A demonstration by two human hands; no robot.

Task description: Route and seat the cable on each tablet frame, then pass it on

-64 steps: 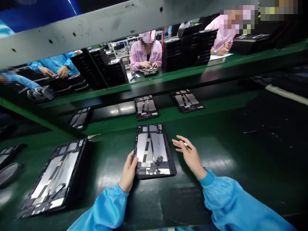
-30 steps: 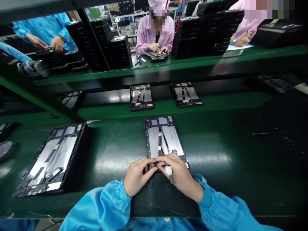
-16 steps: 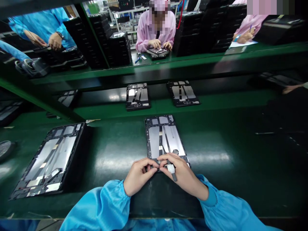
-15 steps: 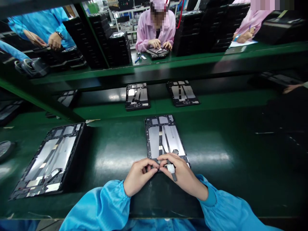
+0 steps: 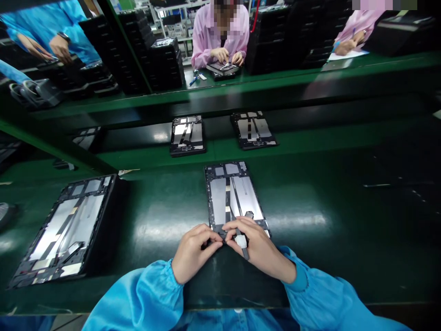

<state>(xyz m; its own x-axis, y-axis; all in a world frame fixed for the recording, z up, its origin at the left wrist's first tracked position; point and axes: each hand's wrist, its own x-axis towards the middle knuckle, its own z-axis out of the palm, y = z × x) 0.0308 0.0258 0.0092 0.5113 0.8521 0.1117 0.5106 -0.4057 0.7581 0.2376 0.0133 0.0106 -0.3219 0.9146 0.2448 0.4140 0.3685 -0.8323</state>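
Note:
An open tablet frame with silver panels lies lengthwise on the green bench right before me. My left hand rests at its near edge, fingers curled and pinched on the frame's bottom corner. My right hand meets it there, fingers closed round a small white and grey tool. The fingertips of both hands touch over the near end of the frame, which they hide.
A larger open frame lies at the left. Two more frames sit on the dark belt behind. Across it, a person in pink works among stacks of black trays; a blue-sleeved person is far left.
Two seconds ago my hands were apart, the left gripping the frame's side. They have since come together at its near edge and barely moved in the last second.

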